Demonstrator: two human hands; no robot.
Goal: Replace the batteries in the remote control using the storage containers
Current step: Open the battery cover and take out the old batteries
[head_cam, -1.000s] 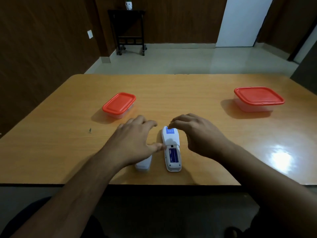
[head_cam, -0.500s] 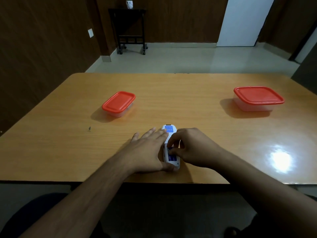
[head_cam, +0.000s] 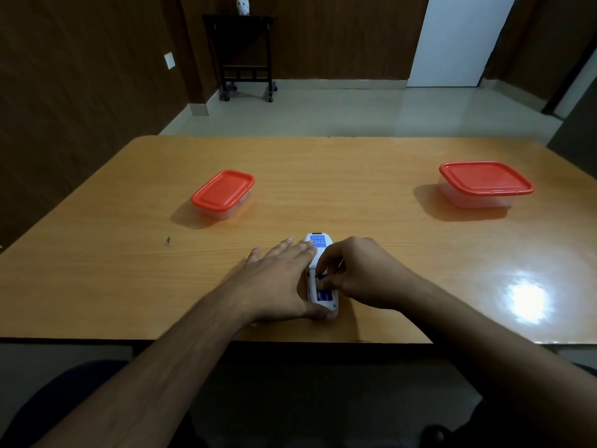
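Observation:
The white remote control (head_cam: 319, 246) lies face down near the table's front edge, its battery bay uncovered and blue batteries (head_cam: 324, 295) showing inside. My left hand (head_cam: 277, 282) lies flat along the remote's left side, fingers stretched forward and thumb pressed against its near end, bracing it. My right hand (head_cam: 363, 273) curls over the remote from the right, with fingertips pinched on a battery at the top of the bay. A small red-lidded container (head_cam: 223, 193) stands at the left, and a larger red-lidded container (head_cam: 484, 182) at the far right; both are closed.
The wooden table (head_cam: 355, 176) has a bright light glare at the right front. A small dark speck (head_cam: 168, 240) lies on the left part. Beyond the table are a tiled floor, a dark side table (head_cam: 240, 56) and a white door.
My right hand drew back from the remote's far end to the battery bay. My left hand slid right against the remote, covering the loose white piece that lay beside it.

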